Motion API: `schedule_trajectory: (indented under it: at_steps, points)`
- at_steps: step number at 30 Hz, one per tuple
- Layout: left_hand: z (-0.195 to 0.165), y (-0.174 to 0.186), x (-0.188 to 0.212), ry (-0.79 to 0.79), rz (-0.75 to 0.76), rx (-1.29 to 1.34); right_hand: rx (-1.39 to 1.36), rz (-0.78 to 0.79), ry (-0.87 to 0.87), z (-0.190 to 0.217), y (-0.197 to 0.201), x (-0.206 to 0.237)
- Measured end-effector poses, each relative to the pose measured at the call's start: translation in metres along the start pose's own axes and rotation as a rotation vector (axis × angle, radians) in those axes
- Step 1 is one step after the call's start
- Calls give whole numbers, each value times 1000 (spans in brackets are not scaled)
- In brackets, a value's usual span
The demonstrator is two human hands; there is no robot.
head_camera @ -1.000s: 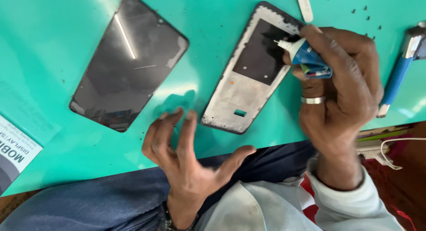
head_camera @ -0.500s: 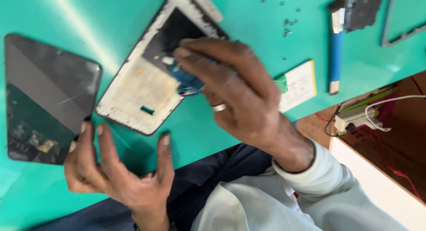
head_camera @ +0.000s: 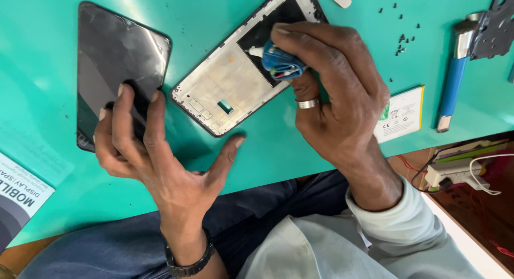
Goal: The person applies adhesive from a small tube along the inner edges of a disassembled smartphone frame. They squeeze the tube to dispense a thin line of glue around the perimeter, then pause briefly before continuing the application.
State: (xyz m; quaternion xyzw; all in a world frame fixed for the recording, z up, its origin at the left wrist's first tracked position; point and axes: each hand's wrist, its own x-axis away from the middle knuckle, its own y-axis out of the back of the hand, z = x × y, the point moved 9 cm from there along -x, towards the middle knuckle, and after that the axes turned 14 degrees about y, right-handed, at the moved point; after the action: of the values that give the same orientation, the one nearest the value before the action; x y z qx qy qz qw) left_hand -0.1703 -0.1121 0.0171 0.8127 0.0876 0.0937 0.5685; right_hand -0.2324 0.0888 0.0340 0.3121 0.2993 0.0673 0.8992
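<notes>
A phone frame (head_camera: 227,86) with a white inner plate lies face up on the teal table top (head_camera: 278,150). My right hand (head_camera: 332,102), with a ring, is shut on a small blue tube (head_camera: 279,65) whose white nozzle points at the frame's inner surface. A dark glass phone screen (head_camera: 115,54) lies to the left of the frame. My left hand (head_camera: 147,150) is spread open, its fingertips resting on the lower right part of that screen and its thumb stretched toward the frame's lower corner.
Several tiny black screws (head_camera: 404,38) are scattered at the upper right. A blue-handled tool (head_camera: 452,83) and a dark metal plate (head_camera: 495,22) lie at the right, a flat battery (head_camera: 401,113) beside my right wrist. A printed box (head_camera: 19,198) sits lower left. A power strip (head_camera: 455,169) is below the table edge.
My left hand rose from below the table edge onto the dark screen. My right hand stays on the frame with the tube, and the view shifted to the left.
</notes>
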Motion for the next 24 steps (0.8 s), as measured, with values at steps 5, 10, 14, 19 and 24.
schedule_trajectory:
  at_steps: [5, 10, 14, 19, 24]
  points:
    - [5, -7, -1, 22, -18, 1, 59, 80, 142, 1, -17, -6]
    - [13, -6, -2, 54, -26, 44, -106, 144, 232, 16, -40, -15]
    - [18, -4, -2, 89, -26, 91, -224, 197, 266, 27, -55, -23]
    - [23, -4, 0, 81, -51, 94, -172, 206, 303, 34, -66, -24]
    - [22, 3, 10, 51, -170, 173, -117, 194, 330, 31, -69, -21]
